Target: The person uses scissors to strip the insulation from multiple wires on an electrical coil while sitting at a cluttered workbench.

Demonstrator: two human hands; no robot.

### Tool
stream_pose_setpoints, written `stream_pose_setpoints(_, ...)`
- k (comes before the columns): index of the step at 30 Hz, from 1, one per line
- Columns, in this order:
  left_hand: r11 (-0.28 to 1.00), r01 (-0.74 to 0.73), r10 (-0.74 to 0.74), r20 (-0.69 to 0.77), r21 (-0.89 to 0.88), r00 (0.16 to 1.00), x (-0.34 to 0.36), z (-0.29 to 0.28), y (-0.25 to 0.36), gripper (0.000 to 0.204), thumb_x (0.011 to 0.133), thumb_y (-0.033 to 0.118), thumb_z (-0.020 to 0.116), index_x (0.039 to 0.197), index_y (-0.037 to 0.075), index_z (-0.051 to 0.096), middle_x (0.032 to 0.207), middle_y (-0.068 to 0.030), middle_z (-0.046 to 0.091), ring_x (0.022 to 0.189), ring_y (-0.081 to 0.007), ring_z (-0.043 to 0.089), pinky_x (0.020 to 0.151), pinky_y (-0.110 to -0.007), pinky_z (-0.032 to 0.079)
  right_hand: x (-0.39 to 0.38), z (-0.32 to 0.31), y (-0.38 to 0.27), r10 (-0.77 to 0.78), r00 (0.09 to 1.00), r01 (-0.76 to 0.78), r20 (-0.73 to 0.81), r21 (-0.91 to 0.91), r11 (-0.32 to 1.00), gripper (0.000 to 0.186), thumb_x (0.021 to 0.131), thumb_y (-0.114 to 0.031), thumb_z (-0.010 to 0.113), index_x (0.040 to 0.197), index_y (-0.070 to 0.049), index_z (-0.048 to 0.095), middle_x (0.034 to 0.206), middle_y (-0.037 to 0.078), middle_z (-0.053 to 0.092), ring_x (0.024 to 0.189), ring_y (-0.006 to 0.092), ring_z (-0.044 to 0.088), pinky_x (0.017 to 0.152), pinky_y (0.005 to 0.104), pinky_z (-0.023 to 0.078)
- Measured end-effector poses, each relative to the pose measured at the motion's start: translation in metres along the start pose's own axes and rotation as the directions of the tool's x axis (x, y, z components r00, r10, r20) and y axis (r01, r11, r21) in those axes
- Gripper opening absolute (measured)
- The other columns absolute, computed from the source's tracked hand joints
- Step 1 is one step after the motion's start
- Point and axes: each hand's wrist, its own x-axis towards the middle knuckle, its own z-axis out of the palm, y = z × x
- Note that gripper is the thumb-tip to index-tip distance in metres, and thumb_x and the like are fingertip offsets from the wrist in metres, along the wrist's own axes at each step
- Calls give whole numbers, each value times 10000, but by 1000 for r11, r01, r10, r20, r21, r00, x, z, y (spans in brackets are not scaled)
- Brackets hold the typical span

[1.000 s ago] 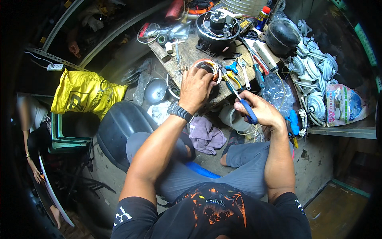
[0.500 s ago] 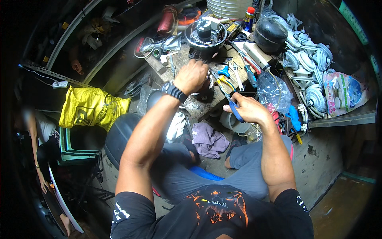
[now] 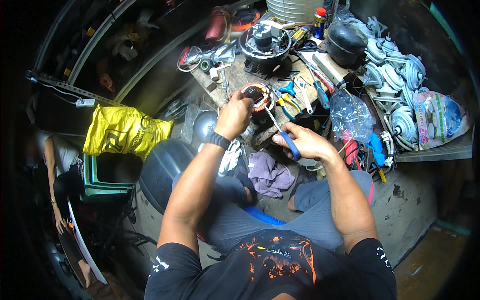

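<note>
A round motor stator (image 3: 256, 96) with copper windings and pale lacing around its rim sits at the bench's near edge. My left hand (image 3: 234, 117) is at the stator's left rim, its fingers pinched together; whatever they hold is too small to make out. In my right hand (image 3: 307, 142) is a pair of scissors with blue handles (image 3: 291, 146). The blades point up and left, their tips by the stator's right rim. Beside them lie yellow-and-blue pliers (image 3: 290, 106), a blue three-armed wrench (image 3: 287, 88) and a silver adjustable wrench (image 3: 303, 94).
Behind the stator stands an opened motor housing (image 3: 263, 47). A black dome (image 3: 346, 42) and a spray can (image 3: 319, 22) are at the back right. Several grey fan motors (image 3: 392, 77) pile up right. Below the bench lies a purple cloth (image 3: 270, 174); a yellow sack (image 3: 127, 131) rests left.
My left hand has drawn back toward me and left, uncovering the stator. The scissors have swung left, bringing their tips to its rim. The whole view has shifted slightly.
</note>
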Motion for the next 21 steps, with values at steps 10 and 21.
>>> stream_pose_setpoints(10,969,-45,9,-148,-242,989,-13,12,-16,90,943,73,700,1022,48,735,1053,-136,654,985,-368,688,843,-445,552,39,50,-4,40,976,-13,-212,127,992,500,960,-457,778,1187,-35,637,777,14,664,623,90,601,588,274,507)
stream_pose_setpoints(21,927,79,-171,-225,-366,959,-12,12,-26,86,963,64,614,1016,3,644,1026,-211,666,984,-432,673,866,-505,536,42,36,-13,-28,979,63,-200,170,983,527,942,-449,796,1171,4,655,745,45,699,621,134,648,599,314,500)
